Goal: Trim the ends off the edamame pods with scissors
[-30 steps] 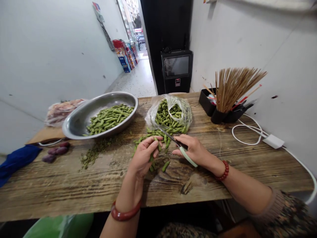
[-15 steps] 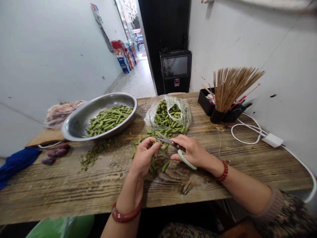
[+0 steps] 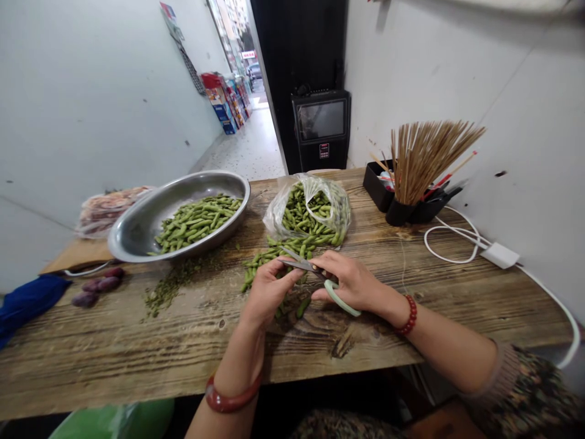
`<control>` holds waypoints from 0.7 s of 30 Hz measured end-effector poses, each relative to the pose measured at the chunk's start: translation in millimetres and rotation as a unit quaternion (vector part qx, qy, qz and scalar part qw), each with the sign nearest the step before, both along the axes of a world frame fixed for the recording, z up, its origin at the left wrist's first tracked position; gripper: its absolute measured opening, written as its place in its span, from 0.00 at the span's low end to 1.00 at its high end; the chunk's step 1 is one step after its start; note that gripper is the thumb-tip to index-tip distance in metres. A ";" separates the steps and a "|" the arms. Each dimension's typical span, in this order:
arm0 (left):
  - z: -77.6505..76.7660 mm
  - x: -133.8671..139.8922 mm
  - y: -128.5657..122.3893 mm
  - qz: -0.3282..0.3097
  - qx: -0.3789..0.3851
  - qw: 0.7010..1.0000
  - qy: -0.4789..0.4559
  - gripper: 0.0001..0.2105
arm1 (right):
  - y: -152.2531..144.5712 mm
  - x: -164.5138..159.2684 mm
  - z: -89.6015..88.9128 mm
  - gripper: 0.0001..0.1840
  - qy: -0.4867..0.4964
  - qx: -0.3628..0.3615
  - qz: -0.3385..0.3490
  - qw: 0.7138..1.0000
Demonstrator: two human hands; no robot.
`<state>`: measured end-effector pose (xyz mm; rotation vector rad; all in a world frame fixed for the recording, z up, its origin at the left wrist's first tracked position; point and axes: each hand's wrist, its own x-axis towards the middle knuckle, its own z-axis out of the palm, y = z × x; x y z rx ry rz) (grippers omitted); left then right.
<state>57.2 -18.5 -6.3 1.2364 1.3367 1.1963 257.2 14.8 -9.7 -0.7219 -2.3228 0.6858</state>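
My right hand (image 3: 351, 281) is wrapped around a pair of scissors (image 3: 340, 300) with pale green handles. The grey blades reach left, slightly apart, up to the fingertips of my left hand (image 3: 267, 291). Between its thumb and fingers my left hand pinches green edamame pods (image 3: 279, 310), mostly hidden by the hand. One loose edamame pod (image 3: 302, 306) lies on the wood below the blades. Just beyond both hands, more pods spill from a clear plastic bag (image 3: 273, 218).
A large steel basin (image 3: 125, 235) with pods stands at left, with trimmed scraps (image 3: 159, 296) before it. Purple-red bulbs (image 3: 97, 285) and a blue cloth (image 3: 31, 305) lie farther left. Back right are a black holder of sticks (image 3: 400, 213) and a white cable adapter (image 3: 500, 255).
My left thumb has straightened toward the blades, and the pod in those fingers shows less. The scissor tips have shifted slightly at the left fingertips. The whole view has moved a little.
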 end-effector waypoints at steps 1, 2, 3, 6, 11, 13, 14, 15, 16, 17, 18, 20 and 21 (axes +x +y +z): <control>0.6 0.2 -0.2 0.001 0.004 1.000 0.007 0.09 | 0.0 0.0 -0.1 0.29 -0.001 -0.001 0.000 1.000; 1.2 0.3 -0.4 0.002 0.009 1.000 0.016 0.09 | 0.2 0.0 -0.4 0.29 -0.004 -0.001 -0.001 1.000; 1.7 0.3 -0.4 0.003 0.015 1.000 0.026 0.09 | 0.5 0.1 -1.0 0.29 -0.006 0.000 -0.002 1.000; 1.7 -0.6 0.5 0.004 0.036 0.998 0.056 0.07 | 2.4 0.5 -3.6 0.26 -0.005 0.011 -0.002 1.000; -4.5 -5.1 4.8 0.013 0.065 0.994 0.082 0.07 | 5.6 1.9 -7.0 0.25 -0.012 0.026 -0.003 1.000; -7.4 -7.2 6.5 0.011 0.071 0.993 0.093 0.07 | 5.9 2.5 -7.0 0.25 -0.023 0.022 -0.003 0.999; -8.3 -8.0 7.0 0.011 0.072 0.992 0.101 0.06 | 5.9 2.7 -6.8 0.25 -0.027 0.019 -0.002 0.999; -8.7 -8.5 7.2 0.012 0.072 0.991 0.111 0.06 | 5.9 2.8 -6.5 0.25 -0.030 0.016 -0.001 0.999; -8.5 -8.7 7.2 0.014 0.071 0.990 0.120 0.06 | 5.8 2.9 -6.2 0.25 -0.032 0.014 0.002 0.999; -7.7 -8.5 6.9 0.018 0.067 0.990 0.126 0.05 | 5.8 3.0 -5.9 0.24 -0.033 0.012 0.003 0.999; -6.3 -8.0 6.5 0.023 0.059 0.990 0.126 0.05 | 5.8 3.0 -5.6 0.24 -0.033 0.011 0.003 0.999; -2.5 -6.5 5.3 0.039 0.033 0.995 0.092 0.06 | 6.0 3.0 -4.7 0.23 -0.028 0.015 -0.007 0.999; -0.4 -5.8 4.7 0.044 0.017 0.997 0.054 0.07 | 6.1 3.0 -4.1 0.23 -0.024 0.018 -0.016 0.999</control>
